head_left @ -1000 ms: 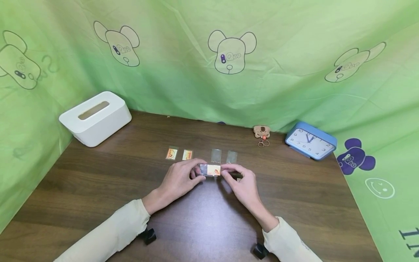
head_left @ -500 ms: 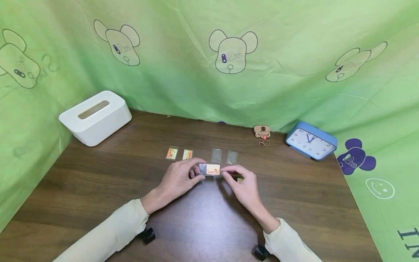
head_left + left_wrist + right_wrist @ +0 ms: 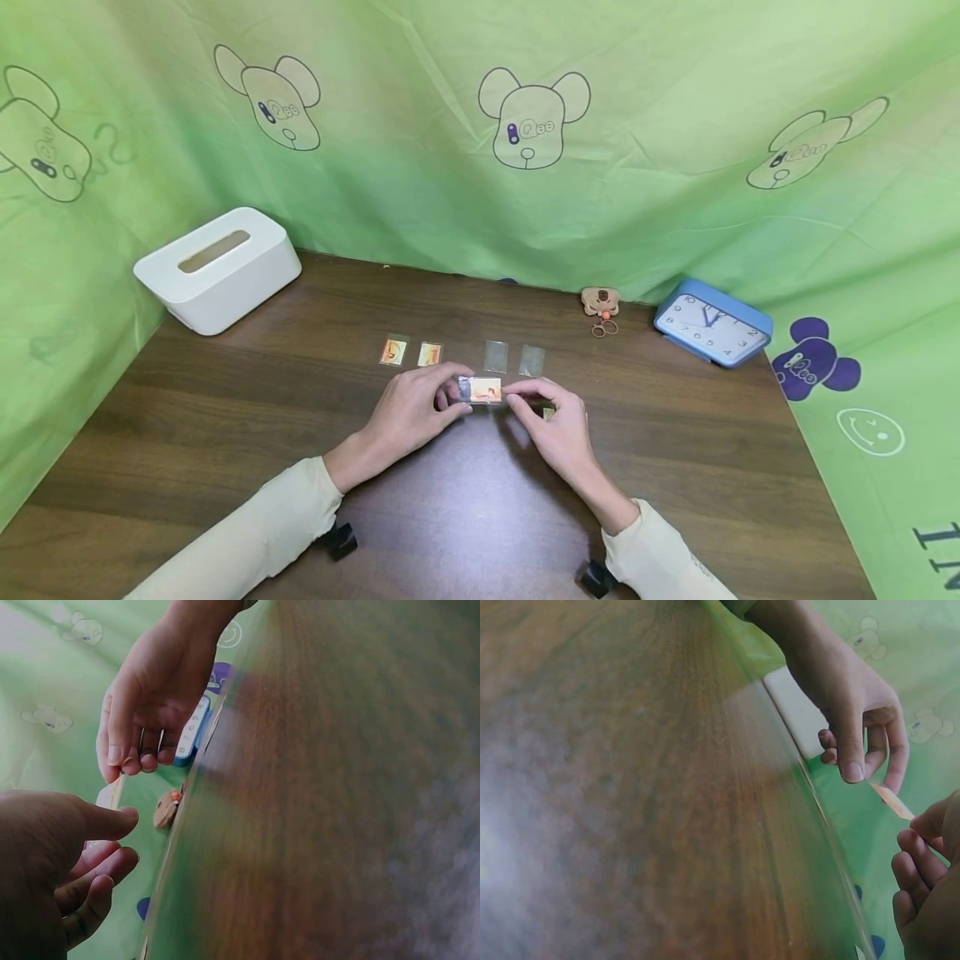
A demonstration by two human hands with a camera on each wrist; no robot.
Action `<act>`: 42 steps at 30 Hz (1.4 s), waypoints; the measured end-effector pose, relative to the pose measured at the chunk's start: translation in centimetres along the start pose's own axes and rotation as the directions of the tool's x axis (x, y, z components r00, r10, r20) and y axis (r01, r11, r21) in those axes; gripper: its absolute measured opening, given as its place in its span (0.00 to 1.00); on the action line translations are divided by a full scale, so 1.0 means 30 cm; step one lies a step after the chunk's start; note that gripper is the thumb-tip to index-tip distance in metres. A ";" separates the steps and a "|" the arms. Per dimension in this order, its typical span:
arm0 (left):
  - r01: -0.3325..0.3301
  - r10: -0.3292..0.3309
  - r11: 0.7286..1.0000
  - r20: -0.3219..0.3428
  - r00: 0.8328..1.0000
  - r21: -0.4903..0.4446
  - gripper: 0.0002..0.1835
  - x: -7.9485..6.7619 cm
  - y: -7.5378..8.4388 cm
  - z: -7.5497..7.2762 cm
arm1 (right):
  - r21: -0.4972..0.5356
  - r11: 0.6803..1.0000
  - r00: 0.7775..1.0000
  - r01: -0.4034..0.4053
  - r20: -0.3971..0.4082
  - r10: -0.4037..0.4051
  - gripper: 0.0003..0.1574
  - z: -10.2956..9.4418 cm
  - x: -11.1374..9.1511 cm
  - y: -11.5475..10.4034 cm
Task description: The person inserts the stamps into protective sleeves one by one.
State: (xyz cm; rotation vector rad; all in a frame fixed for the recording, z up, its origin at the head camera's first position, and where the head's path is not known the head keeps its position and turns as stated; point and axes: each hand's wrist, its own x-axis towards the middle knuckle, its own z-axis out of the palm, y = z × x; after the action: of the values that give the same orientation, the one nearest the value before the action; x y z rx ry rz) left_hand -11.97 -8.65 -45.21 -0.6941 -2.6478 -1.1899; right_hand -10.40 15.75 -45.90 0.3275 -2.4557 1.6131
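Above the table, a small clear plastic sleeve (image 3: 465, 389) is pinched at its left end by my left hand (image 3: 408, 408). A small picture card (image 3: 486, 390), white with orange print, lies lengthwise partly in the sleeve. My right hand (image 3: 555, 421) pinches the card's right end between thumb and forefinger. Seen from the right wrist, the card (image 3: 892, 801) spans the short gap between both hands' fingertips. Beyond the left hand lie two sleeved orange cards (image 3: 393, 351). Two bare clear sleeves (image 3: 496, 356) rest to their right. A yellowish card (image 3: 549, 412) shows partly behind the right hand.
At the back left stands a white tissue box (image 3: 225, 271). A blue clock (image 3: 712, 323) is at the back right, with a brown bear keychain (image 3: 601, 302) beside it. Green printed cloth (image 3: 420, 167) hangs behind the wooden table (image 3: 225, 417).
The card has slid slightly left, further into the sleeve, and the right fingertips have followed it a little. The left hand has stayed almost still.
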 end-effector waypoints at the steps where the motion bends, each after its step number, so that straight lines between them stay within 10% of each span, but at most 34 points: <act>1: 0.000 0.000 1.000 -0.001 1.000 0.000 0.23 0.000 0.001 0.000 | -0.002 1.000 1.000 -0.005 0.002 0.005 0.08 0.001 0.000 -0.001; 42: -0.017 0.017 1.000 -0.017 1.000 -0.001 0.24 0.001 0.014 0.008 | 0.153 0.983 0.994 -0.105 0.049 0.098 0.21 0.023 0.009 -0.007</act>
State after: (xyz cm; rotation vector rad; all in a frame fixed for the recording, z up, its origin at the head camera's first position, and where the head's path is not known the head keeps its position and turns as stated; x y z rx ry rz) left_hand -11.79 -8.22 -45.07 -0.7017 -2.6228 -1.1879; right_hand -10.61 15.01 -45.92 0.2639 -2.4182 1.8631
